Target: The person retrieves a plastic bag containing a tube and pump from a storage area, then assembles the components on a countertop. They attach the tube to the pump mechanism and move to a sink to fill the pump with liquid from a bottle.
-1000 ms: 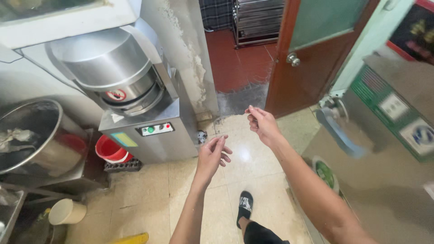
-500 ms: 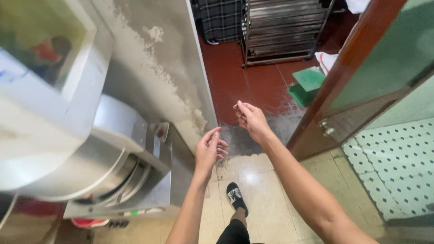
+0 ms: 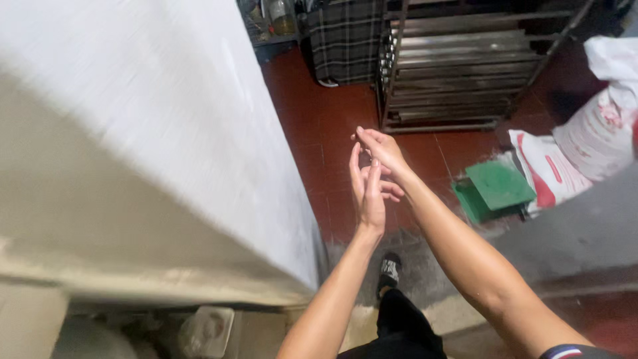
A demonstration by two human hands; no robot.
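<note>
Hands: two bare hands are raised together in front of the person, above the dark red tiled floor [image 3: 319, 133]. Left hand [image 3: 367, 193] is upright, palm turned inward, with its fingers [image 3: 355, 166] straight and close together, holding nothing. Right hand [image 3: 380, 149] crosses just behind and above the left hand, touching it near the fingertips; its fingers [image 3: 362, 136] are loosely bent and slightly apart, and nothing is visible between them.

Count of surrounding items:
- One white wall panel [image 3: 166, 133] fills the left side, close beside the left forearm.
- One metal rack [image 3: 458, 73] with many stacked flat trays stands on the red floor beyond the hands.
- One dark checked cloth [image 3: 342, 40] hangs to the left of the rack.
- One green flat-lidded box [image 3: 495, 189] sits on the floor to the right of the right forearm.
- Two white sacks with red print [image 3: 585, 139] lie just beside the green box.
- One black shoe [image 3: 389, 271] is visible below the hands, on the grey threshold.
</note>
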